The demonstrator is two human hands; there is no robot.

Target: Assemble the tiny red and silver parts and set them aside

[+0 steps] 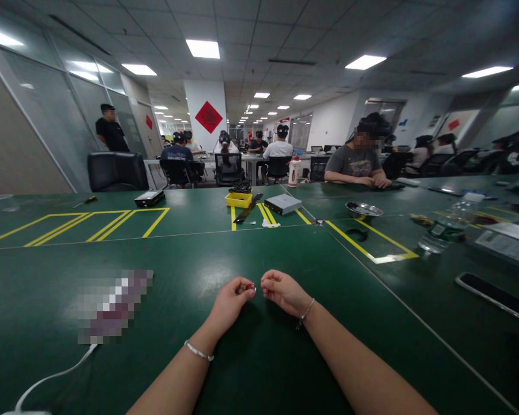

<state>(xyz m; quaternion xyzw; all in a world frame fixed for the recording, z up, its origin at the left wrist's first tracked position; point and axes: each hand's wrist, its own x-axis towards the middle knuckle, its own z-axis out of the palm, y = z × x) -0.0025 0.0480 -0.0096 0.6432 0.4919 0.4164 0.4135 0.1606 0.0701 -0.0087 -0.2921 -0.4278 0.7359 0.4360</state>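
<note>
Both my hands rest close together on the green table point(259, 369) in front of me. My left hand point(231, 298) is closed, pinching a tiny red and silver object point(249, 286) between thumb and fingertips. My right hand point(282, 290) is curled shut just to its right, its fingertips almost touching the left ones; what it holds, if anything, is hidden. A bracelet sits on each wrist.
A white cable point(52, 377) and a blurred-out item point(112, 305) lie at the left. A phone point(497, 297) and a water bottle point(445, 227) are at the right. Farther back are a yellow tray point(239, 199), a grey box point(283, 203), a metal bowl point(363, 209). A person point(357, 161) sits across the table, others behind.
</note>
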